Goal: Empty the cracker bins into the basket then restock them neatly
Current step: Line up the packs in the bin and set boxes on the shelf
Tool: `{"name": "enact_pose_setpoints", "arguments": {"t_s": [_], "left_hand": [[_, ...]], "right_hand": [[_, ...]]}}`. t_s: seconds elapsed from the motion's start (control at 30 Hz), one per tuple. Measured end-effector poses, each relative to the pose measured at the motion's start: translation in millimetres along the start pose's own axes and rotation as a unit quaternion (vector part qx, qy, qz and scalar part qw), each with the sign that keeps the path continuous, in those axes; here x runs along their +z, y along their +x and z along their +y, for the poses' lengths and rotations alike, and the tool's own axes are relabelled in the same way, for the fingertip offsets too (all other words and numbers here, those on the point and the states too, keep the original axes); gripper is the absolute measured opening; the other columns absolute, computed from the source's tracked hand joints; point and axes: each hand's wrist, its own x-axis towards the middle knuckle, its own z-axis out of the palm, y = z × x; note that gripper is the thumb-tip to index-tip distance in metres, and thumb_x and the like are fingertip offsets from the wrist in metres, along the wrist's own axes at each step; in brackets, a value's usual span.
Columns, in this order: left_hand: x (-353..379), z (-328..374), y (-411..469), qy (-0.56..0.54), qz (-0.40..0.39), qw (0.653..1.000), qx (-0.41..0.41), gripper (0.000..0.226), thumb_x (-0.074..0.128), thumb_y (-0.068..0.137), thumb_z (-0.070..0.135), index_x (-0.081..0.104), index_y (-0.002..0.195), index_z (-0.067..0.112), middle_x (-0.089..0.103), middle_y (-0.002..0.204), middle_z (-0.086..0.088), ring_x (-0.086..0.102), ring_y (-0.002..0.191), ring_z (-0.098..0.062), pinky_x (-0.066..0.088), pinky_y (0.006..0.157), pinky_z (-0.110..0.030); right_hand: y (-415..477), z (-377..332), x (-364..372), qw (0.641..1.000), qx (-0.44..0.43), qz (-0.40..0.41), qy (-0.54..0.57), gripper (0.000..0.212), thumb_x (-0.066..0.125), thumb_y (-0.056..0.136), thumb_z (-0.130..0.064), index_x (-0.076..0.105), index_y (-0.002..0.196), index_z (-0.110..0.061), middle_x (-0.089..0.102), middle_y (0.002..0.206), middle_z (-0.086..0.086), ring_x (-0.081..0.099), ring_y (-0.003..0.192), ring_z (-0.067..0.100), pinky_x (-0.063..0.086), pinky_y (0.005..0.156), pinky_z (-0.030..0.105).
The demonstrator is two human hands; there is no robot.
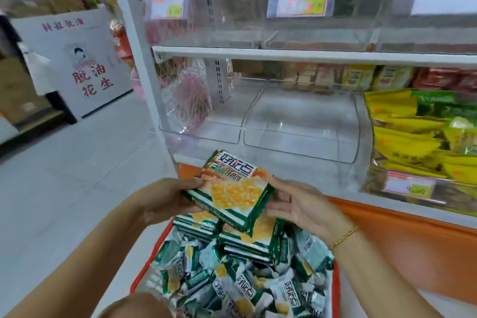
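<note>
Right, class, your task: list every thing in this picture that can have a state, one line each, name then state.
left hand, grips the stack's left end
right hand, pinches the stack's right end
cracker stack, held tilted above the basket
basket, heaped with cracker packs
left clear bin, empty
middle clear bin, empty
right bin, full of yellow and green packs

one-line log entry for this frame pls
left hand + right hand: grip cracker packs | above basket | clear bins: empty | phase: likely restocking
</note>
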Motion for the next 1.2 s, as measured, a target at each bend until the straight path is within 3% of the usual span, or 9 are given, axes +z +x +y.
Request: {"name": "enact_pose_setpoints", "arguments": {"t_s": [0.17, 0.27, 0.37, 0.63, 0.73, 0.83, 0.9, 1.07, 1.2], "left_hand": [[-69, -38, 51, -0.028, 0.101, 0.994, -0.041, 0.018, 0.049, 0.094, 0.008, 0.061, 0.098, -0.005, 0.07, 0.082, -0.018, 0.07, 0.065, -0.021, 0.06, 0.062, -0.028], [-95, -51, 73, -0.017, 0.14, 0.989, -0.038, 0.023, 0.049, 0.095, 0.009, 0.059, 0.107, -0.008, 0.063, 0.109, -0.027, 0.067, 0.083, -0.028, 0.059, 0.071, -0.031], [-103, -55, 90, 0.015, 0.13, 0.991, -0.031, 0.026, 0.052, 0.095, 0.01, 0.058, 0.112, -0.009, 0.063, 0.111, -0.026, 0.067, 0.085, -0.028, 0.06, 0.071, -0.03], [-103, -32, 104, 0.317, 0.162, 0.934, -0.006, 0.015, 0.07, 0.084, 0.012, 0.069, 0.096, 0.003, 0.068, 0.091, -0.014, 0.061, 0.083, -0.022, 0.052, 0.072, -0.028], [-101, -21, 98, 0.445, 0.172, 0.878, -0.024, 0.023, 0.076, 0.078, 0.028, 0.072, 0.08, 0.005, 0.069, 0.081, -0.014, 0.06, 0.077, -0.025, 0.052, 0.075, -0.037], [-94, -12, 81, 0.662, 0.209, 0.719, 0.034, 0.037, 0.068, 0.083, 0.043, 0.071, 0.078, 0.006, 0.069, 0.079, -0.012, 0.061, 0.073, -0.026, 0.05, 0.067, -0.038], [-86, -7, 65, 0.713, 0.231, 0.654, 0.103, 0.031, 0.063, 0.087, 0.037, 0.066, 0.076, 0.008, 0.066, 0.077, -0.008, 0.058, 0.071, -0.025, 0.044, 0.06, -0.03], [-65, -43, 37, 0.674, 0.106, 0.717, 0.142, 0.041, 0.059, 0.088, 0.036, 0.048, 0.059, 0.01, 0.057, 0.061, -0.011, 0.049, 0.055, -0.017, 0.038, 0.053, -0.026], [-56, -112, 55, 0.643, -0.018, 0.763, 0.06, 0.05, 0.064, 0.086, 0.033, 0.035, 0.05, 0.014, 0.034, 0.049, -0.006, 0.034, 0.045, -0.016, 0.029, 0.05, -0.026]], "right_hand": [[50, 46, -4, 0.944, -0.048, 0.118, -0.305, 0.007, 0.069, 0.087, -0.025, 0.064, 0.09, -0.023, 0.067, 0.093, -0.002, 0.064, 0.088, 0.014, 0.055, 0.078, 0.031], [65, 60, -17, 0.863, -0.06, 0.179, -0.468, 0.01, 0.068, 0.087, -0.03, 0.062, 0.082, -0.024, 0.065, 0.086, -0.01, 0.061, 0.085, 0.01, 0.043, 0.064, 0.02], [69, 64, -23, 0.798, -0.025, 0.197, -0.568, 0.015, 0.065, 0.088, -0.035, 0.059, 0.083, -0.022, 0.055, 0.071, -0.014, 0.052, 0.07, 0.006, 0.031, 0.052, 0.02], [56, 59, -18, 0.818, 0.032, 0.19, -0.542, 0.019, 0.065, 0.089, -0.028, 0.059, 0.106, -0.019, 0.063, 0.101, 0.0, 0.059, 0.089, 0.014, 0.048, 0.073, 0.028], [49, 62, -9, 0.815, 0.033, 0.202, -0.542, 0.029, 0.063, 0.09, -0.03, 0.057, 0.115, -0.017, 0.061, 0.115, 0.005, 0.057, 0.1, 0.018, 0.044, 0.075, 0.027], [41, 55, 5, 0.796, 0.061, 0.205, -0.567, 0.035, 0.059, 0.092, -0.035, 0.056, 0.119, -0.013, 0.06, 0.119, 0.005, 0.056, 0.107, 0.022, 0.039, 0.074, 0.028], [33, 47, 15, 0.77, 0.054, 0.215, -0.598, 0.032, 0.057, 0.093, -0.037, 0.059, 0.112, -0.012, 0.062, 0.113, 0.005, 0.057, 0.1, 0.021, 0.035, 0.067, 0.026], [14, 42, 44, 0.76, 0.048, 0.163, -0.627, 0.041, 0.06, 0.091, -0.04, 0.047, 0.062, -0.013, 0.047, 0.06, 0.001, 0.047, 0.055, 0.016, 0.032, 0.048, 0.024], [3, 80, 59, 0.703, 0.082, 0.122, -0.695, 0.051, 0.059, 0.091, -0.041, 0.036, 0.054, -0.015, 0.035, 0.052, -0.001, 0.035, 0.044, 0.012, 0.03, 0.044, 0.023]]}}
